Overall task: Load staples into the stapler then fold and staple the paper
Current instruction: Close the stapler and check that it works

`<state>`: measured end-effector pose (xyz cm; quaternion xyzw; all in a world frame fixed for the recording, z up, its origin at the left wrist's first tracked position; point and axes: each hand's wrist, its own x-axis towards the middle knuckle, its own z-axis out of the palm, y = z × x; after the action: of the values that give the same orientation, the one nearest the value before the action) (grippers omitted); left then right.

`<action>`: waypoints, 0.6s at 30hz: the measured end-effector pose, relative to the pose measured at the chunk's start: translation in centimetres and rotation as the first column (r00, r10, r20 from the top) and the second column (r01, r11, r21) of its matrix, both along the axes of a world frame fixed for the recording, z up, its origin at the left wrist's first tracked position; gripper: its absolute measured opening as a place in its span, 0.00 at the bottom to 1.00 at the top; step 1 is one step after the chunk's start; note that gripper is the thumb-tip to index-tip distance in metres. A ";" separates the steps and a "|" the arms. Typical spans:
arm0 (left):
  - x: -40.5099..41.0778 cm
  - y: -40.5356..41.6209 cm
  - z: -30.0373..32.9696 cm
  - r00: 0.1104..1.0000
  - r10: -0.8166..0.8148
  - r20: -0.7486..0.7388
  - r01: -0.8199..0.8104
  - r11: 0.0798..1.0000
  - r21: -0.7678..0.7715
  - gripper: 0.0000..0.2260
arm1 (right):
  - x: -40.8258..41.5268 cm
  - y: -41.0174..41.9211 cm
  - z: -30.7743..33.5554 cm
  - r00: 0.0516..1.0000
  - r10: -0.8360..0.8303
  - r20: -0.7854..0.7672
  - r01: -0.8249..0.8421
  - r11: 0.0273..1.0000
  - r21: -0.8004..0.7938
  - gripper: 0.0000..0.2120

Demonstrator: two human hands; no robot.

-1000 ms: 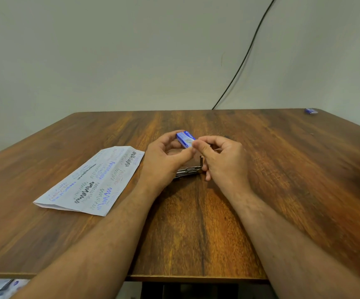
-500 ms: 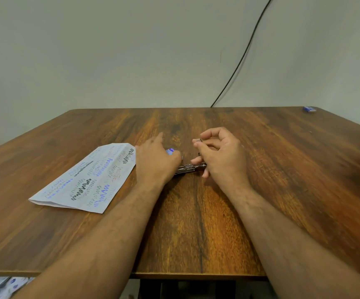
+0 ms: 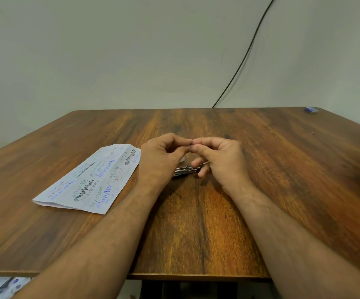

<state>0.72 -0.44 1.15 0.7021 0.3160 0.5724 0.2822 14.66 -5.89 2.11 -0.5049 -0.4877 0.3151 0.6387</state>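
My left hand [image 3: 161,160] and my right hand [image 3: 222,158] hover over the middle of the wooden table [image 3: 196,234], thumbs and forefingers pinched together tip to tip. Between the fingertips is a tiny strip of staples [image 3: 192,144], barely visible. Under the hands the metal stapler [image 3: 184,171] lies flat on the table, touched by neither hand. Behind my left hand a pale sliver of the staple box [image 3: 182,160] peeks out. The folded paper [image 3: 92,180], covered in scribbles, lies to the left of my left wrist.
A second small blue box [image 3: 311,109] sits at the far right corner of the table. A black cable [image 3: 243,59] runs down the wall behind the table. Printed packaging [image 3: 0,288] shows below the table's front left edge.
My left hand put the blue staple box down on the table, then rose to meet my right fingertips. Both hands now pinch together above the stapler.
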 end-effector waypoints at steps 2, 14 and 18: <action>0.0 0.0 0.0 1.000 0.003 -0.004 -0.003 1.000 0.023 0.10 | 0.0 0.2 0.0 0.996 0.051 -0.079 -0.052 0.999 -0.005 0.04; 0.0 0.0 0.1 1.000 0.003 0.015 -0.004 0.996 0.094 0.10 | 0.0 0.6 -0.2 0.974 0.122 -0.191 -0.125 0.992 -0.006 0.05; -0.2 0.1 0.0 1.000 0.010 -0.010 -0.009 0.996 0.094 0.08 | 0.0 0.3 -0.2 0.985 0.102 -0.141 -0.104 0.995 -0.001 0.04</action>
<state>0.52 -0.36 1.12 0.7160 0.2937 0.5843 0.2444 14.61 -5.58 1.93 -0.4583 -0.4654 0.3847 0.6522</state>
